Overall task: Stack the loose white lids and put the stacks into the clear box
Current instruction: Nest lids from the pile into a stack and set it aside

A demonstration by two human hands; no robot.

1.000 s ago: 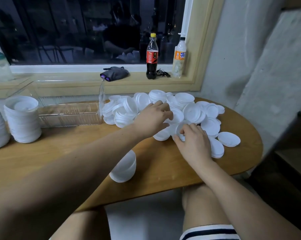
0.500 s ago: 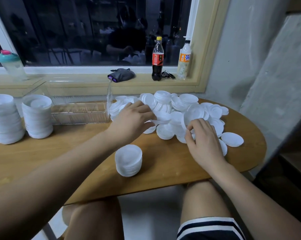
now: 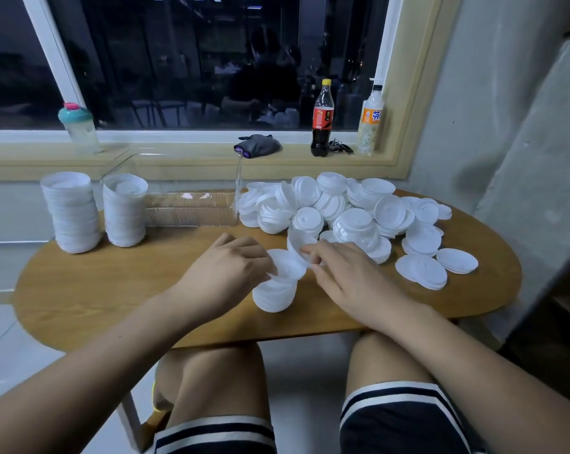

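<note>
A heap of loose white lids [image 3: 346, 208] covers the right half of the wooden table [image 3: 113, 290]. A short stack of lids [image 3: 274, 294] stands near the table's front edge. My left hand [image 3: 228, 270] pinches a white lid [image 3: 288, 265] just above that stack. My right hand [image 3: 346, 273] holds another lid [image 3: 298, 240], tilted, right beside it. The clear box [image 3: 192, 204] lies at the back of the table, left of the heap. Two tall finished stacks [image 3: 72, 211] [image 3: 124, 209] stand at the far left.
On the windowsill stand a cola bottle [image 3: 322, 121], an orange-label bottle [image 3: 370, 121], a teal-lidded shaker [image 3: 79, 127], and a grey pouch [image 3: 257, 145] with keys nearby. A concrete wall rises on the right. My knees sit under the table's front edge.
Both hands have drawn back from the heap toward the short stack, each carrying a lid. The view has shifted so the two tall stacks show fully at the left.
</note>
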